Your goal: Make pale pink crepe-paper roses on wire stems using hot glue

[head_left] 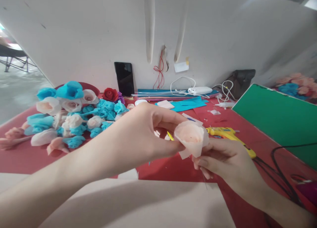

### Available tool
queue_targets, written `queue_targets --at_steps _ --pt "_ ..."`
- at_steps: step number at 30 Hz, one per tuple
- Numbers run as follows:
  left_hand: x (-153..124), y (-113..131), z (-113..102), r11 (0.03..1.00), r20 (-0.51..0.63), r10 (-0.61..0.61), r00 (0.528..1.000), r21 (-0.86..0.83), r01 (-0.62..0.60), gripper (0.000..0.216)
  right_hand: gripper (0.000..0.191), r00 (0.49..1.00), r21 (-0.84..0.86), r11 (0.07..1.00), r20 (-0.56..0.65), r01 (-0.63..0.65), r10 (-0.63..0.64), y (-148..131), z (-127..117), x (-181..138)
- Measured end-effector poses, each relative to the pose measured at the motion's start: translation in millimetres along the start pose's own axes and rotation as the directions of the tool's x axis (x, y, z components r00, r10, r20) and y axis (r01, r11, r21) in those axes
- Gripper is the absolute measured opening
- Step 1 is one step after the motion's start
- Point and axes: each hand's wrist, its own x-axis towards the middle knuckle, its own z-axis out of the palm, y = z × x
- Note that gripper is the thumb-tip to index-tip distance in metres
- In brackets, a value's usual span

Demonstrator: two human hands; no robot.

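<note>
As the left hand [148, 132] pinches a pale flower [192, 137], the right hand [224, 158] grips its base (glue gun [224, 133] there, beyond those fingers).

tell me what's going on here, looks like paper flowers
A person is handling a pale pink paper flower with two bare hands. The right hand holds it from below, while the left hand is at the side of its petals. At left, a heap of blue, white and pink flowers lies on the red table. A yellow glue gun lies just beyond the right hand.
</note>
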Motion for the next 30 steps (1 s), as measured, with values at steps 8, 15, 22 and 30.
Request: queue_targets --at_steps 8,15,22,30 --pt "0.1 1.3 -0.8 1.0 0.008 -0.009 1.0 0.025 0.009 0.032 0.004 1.0 -0.018 1.0 0.022 -0.014 0.014 1.9 -1.2 2.0" --pt "2.2 4.3 1.6 0.997 -0.007 -0.082 0.997 -0.009 0.082 0.012 0.02 0.996 -0.032 0.996 0.007 -0.089 0.089 0.8 0.2 1.9" --pt "0.2 1.4 2.5 0.998 0.017 -0.037 0.999 -0.053 0.037 0.024 0.014 0.993 0.017 0.993 -0.004 -0.117 0.117 -0.6 4.3 2.3" --pt "-1.2 0.1 5.4 0.997 0.004 -0.077 0.997 -0.014 0.077 0.03 0.014 0.994 0.009 0.995 -0.044 -0.098 0.098 -0.9 5.5 4.8"
